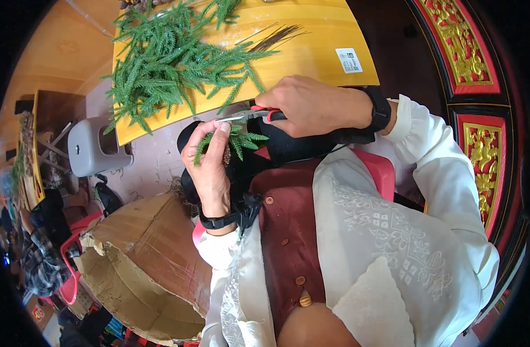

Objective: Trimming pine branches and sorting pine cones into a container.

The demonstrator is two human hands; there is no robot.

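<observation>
My right hand [314, 107] is closed around the red and black handles of a pair of pliers [242, 116]. Their metal jaws reach left to the fingertips of my left hand [210, 162]. Between its thumb and fingers, my left hand pinches a small artificial fir sprig [242, 140] with green needles. A small brown, cone-like piece [226, 156] shows beside the thumb, partly hidden. What the jaws grip is too small to make out. Both hands are over my lap, near the table edge, and a heap of green fir sprigs [172, 66] lies just beyond on the yellow table [317, 55].
Thin brown wires [276, 39] and a white label [349, 61] are on the tabletop. A grey stool [82, 147] stands at left, above an open cardboard box [143, 231]. Farther left, a person in a checked shirt [45, 263] is near a red chair [73, 283]. Carved red-and-gold panels [484, 156] line the right.
</observation>
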